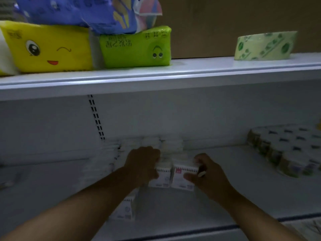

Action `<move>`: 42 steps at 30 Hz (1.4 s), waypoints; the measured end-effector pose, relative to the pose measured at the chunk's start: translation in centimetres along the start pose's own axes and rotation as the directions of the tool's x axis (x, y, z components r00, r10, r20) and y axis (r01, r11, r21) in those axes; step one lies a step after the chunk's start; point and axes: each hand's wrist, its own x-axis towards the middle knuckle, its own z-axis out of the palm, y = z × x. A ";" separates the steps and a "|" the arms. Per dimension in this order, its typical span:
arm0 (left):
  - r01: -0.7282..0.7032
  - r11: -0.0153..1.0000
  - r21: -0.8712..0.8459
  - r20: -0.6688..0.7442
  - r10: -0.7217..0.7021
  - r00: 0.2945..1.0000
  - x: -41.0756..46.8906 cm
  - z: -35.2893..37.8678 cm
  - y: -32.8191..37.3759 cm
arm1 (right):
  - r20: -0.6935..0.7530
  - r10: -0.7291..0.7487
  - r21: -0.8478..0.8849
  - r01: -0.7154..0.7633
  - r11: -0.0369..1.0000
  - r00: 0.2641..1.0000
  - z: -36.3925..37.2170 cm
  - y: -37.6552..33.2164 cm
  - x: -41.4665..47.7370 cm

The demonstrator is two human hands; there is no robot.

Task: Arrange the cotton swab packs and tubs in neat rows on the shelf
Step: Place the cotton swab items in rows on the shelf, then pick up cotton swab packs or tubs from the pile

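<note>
Hands are both on swab packs around the middle of the lower shelf [234, 193]; left hand [142, 164] has its fingers curled over the top of one white cotton swab pack [162, 178]; right hand [206, 173] pinches a second pack [182, 180] between thumb and fingers; the two packs stand upright, side by side and touching; a third pack [125, 209] sits near the front edge, partly behind the left forearm; blurry white packs [166, 145] line the back edge just behind the hands, too smeared to count; a cluster of tubs [284, 150] fills the right end, well apart from the hands; up on the top shelf [191, 73] there's a yellow tissue pack [48, 47], a green tissue pack [135, 47], a blue bag [78, 13] lying across both, and a green-printed roll [265, 46] towards the right end; lighting is dim, with a slotted upright [96, 117] on the white back wall.
</note>
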 end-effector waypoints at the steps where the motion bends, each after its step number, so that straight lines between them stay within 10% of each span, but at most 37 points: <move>1: 0.036 0.997 0.063 0.010 -0.037 0.999 0.0 -0.1 0.0 | 0.040 -0.032 -0.048 0.033 0.998 0.999 0.2 0.3 0.2; 8: 0.162 0.905 0.394 0.078 -0.208 0.975 -0.3 -1.2 1.4 | 0.143 -0.528 -0.489 0.524 0.697 0.837 1.0 1.5 1.6; 18: 0.022 0.951 0.307 0.131 -0.065 0.989 -0.4 -0.9 1.7 | 0.340 -0.607 -0.591 0.665 0.456 0.719 1.3 1.7 1.5; 30: 0.088 0.952 0.294 0.096 -0.121 0.988 -1.3 -1.3 2.5 | 0.341 -0.276 -0.757 0.436 0.487 0.899 2.5 1.0 1.7; 42: 0.244 0.970 0.011 -0.107 -0.241 0.965 -10.9 -5.1 -9.1 | 0.370 -0.487 -0.609 0.602 0.516 0.791 5.5 -10.7 1.4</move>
